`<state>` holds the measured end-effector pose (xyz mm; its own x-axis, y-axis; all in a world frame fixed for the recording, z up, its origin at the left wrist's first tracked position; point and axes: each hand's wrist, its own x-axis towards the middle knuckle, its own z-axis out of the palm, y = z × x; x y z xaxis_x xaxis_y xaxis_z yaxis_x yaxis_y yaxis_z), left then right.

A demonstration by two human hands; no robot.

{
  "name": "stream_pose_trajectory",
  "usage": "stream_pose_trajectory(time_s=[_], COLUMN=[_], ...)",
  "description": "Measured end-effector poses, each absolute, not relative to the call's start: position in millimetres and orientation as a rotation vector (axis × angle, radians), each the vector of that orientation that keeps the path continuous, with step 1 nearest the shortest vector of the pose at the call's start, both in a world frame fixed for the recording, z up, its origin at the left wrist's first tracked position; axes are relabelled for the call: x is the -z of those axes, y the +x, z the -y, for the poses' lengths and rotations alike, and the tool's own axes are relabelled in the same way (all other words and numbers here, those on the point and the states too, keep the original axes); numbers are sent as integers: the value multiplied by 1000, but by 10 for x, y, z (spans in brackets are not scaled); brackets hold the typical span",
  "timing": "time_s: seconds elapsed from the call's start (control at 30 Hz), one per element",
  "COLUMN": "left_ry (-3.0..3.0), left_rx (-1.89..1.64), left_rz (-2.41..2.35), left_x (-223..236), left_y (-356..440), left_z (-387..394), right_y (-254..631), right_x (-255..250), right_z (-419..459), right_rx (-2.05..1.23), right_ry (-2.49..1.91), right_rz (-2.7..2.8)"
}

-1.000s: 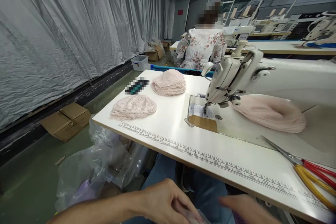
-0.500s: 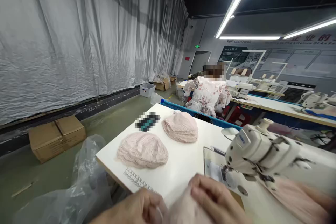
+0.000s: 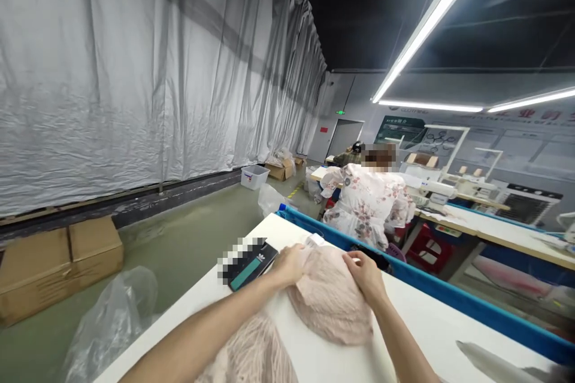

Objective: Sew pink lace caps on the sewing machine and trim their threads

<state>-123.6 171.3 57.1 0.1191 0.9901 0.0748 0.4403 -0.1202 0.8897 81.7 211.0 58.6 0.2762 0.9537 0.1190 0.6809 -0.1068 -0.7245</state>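
Both hands are at the far stack of pale pink knitted fabric pieces (image 3: 332,305) on the white table. My left hand (image 3: 291,264) is closed on the stack's upper left edge; its fingertips are partly lost against the cloth. At the upper right edge, my right hand (image 3: 366,278) pinches the top fabric piece between thumb and fingers. A white tag-like bit (image 3: 315,240) shows just beyond the stack. Nearer to me, partly under my left forearm, lies a second pink fabric stack (image 3: 251,353). Left of my left hand is a dark phone-like object (image 3: 254,266) with a teal stripe, partly blurred out.
A blue trough (image 3: 431,278) runs along the table's far edge. Beyond it sits a person in a floral top (image 3: 366,200). A clear plastic bag (image 3: 114,323) and a cardboard box (image 3: 58,263) are on the floor at left. A grey blurred shape (image 3: 494,359) is at lower right.
Both hands have moved forward from the table's near side to the far stack, bringing the pink fabric piece onto it. The view has shifted, and the sewing machine has mostly left the picture.
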Motion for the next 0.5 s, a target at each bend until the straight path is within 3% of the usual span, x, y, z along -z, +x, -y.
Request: stream_pose_trajectory(time_s=[0.17, 0.27, 0.43, 0.5], left_ry=[1884, 2012, 2231, 2239], left_rx=[-735, -660, -526, -411], left_rz=[-1538, -1589, -1404, -1270], left_x=[-501, -666, -775, -677], left_y=[-1256, -1431, -1845, -1934], left_z=[-1572, -1230, -387, -168], right_y=[809, 717, 448, 352], right_x=[-487, -562, -368, -207], right_z=[-1974, -1561, -544, -262], right_rx=[-284, -109, -432, -493], right_ry=[-2048, -1895, -1168, -1100], right_rz=[1396, 1466, 2204, 2335])
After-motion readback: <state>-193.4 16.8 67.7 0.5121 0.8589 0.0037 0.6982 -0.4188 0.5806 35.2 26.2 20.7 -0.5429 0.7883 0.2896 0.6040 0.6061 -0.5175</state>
